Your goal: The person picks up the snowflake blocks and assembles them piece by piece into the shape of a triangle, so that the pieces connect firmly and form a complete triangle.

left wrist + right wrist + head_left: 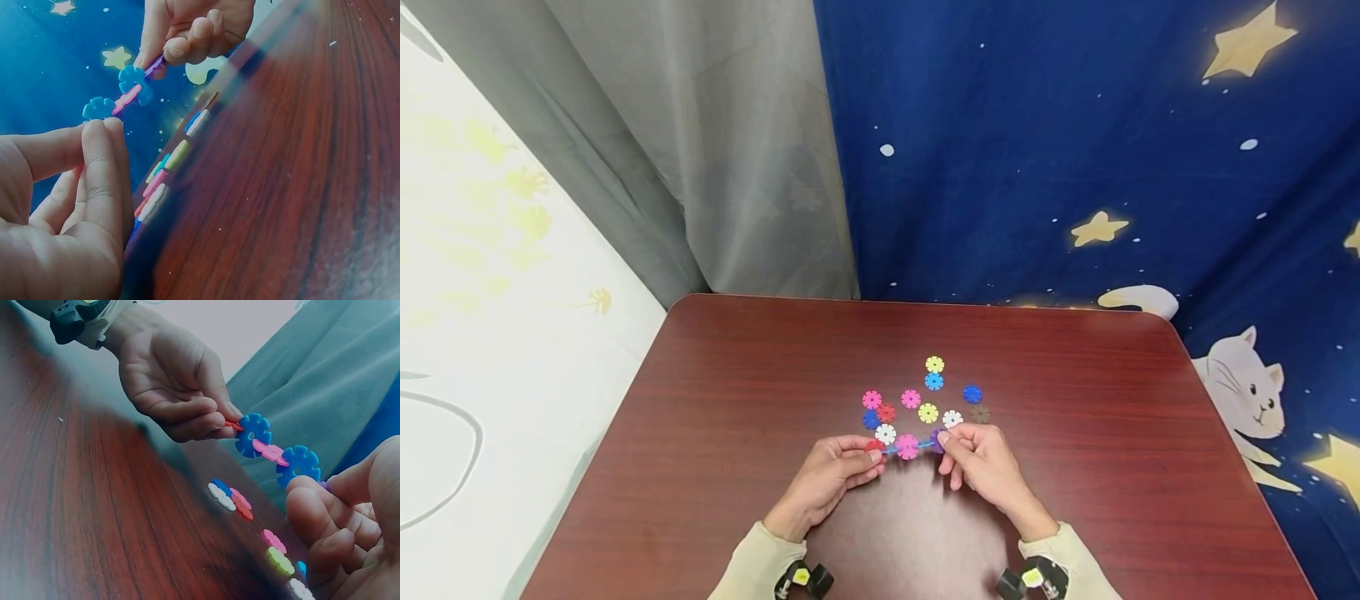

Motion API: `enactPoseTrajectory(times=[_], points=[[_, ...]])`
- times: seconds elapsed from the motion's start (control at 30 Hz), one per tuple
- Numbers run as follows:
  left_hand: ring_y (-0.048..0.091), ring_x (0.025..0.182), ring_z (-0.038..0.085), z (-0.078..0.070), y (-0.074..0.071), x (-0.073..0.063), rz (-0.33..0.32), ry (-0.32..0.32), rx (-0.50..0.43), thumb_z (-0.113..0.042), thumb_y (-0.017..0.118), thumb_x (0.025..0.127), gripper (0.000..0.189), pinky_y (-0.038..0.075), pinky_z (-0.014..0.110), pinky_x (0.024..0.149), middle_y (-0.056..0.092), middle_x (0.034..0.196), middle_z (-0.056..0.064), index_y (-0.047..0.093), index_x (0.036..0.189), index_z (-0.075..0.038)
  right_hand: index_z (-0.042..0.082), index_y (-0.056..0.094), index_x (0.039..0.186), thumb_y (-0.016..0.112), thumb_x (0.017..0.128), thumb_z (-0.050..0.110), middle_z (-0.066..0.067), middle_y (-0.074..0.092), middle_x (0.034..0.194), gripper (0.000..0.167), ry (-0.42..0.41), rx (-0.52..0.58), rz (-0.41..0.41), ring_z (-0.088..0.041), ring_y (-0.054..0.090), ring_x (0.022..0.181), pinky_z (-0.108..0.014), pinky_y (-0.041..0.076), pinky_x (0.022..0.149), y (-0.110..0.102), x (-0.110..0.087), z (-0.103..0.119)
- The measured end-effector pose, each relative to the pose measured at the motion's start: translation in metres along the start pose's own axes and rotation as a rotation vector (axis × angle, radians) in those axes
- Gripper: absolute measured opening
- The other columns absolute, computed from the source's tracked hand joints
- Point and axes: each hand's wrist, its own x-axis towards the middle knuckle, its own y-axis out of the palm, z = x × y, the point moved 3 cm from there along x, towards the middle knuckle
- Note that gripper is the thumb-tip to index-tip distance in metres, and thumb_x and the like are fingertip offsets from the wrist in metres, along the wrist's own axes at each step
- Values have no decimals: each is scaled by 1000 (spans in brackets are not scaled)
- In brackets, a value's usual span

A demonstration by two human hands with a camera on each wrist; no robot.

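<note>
Between both hands is a short chain of slotted plastic snowflake discs, held up over the table. A pink disc (pixel 907 447) sits in its middle, joined to a blue disc (pixel 254 434) on one side and another blue disc (pixel 301 465) on the other. My left hand (pixel 831 473) pinches the red disc (pixel 874 446) at the left end between thumb and fingers. At the opposite end, the thumb and fingers of my right hand (pixel 988 468) pinch a purple disc (pixel 154 65), partly covered by the fingertips.
Loose discs lie just beyond the hands on the brown table (pixel 737 375). Among them are a white disc (pixel 886 434), a yellow disc (pixel 928 412), a dark blue disc (pixel 972 394) and a brown disc (pixel 980 414). Curtains (pixel 760 167) hang behind the table.
</note>
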Motion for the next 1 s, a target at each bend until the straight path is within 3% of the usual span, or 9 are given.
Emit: enactPoseTrajectory(times=[0.73,1.0], points=[[78,84,13,1,0,2,6,0,-21,5,70,97,17,66,29,87,80,94,7,68,113,9,-13,65,91,60,109,19,-32,66,68,37,-41,43,10,-13,57,41,-13,34,35,2,1,-2],[78,84,13,3,0,3,-4,-7,-30,8,68,97,13,66,28,85,80,94,9,68,110,6,-14,64,90,60,109,19,-29,66,67,39,-48,49,14,-14,57,41,-14,34,35,4,1,-5]])
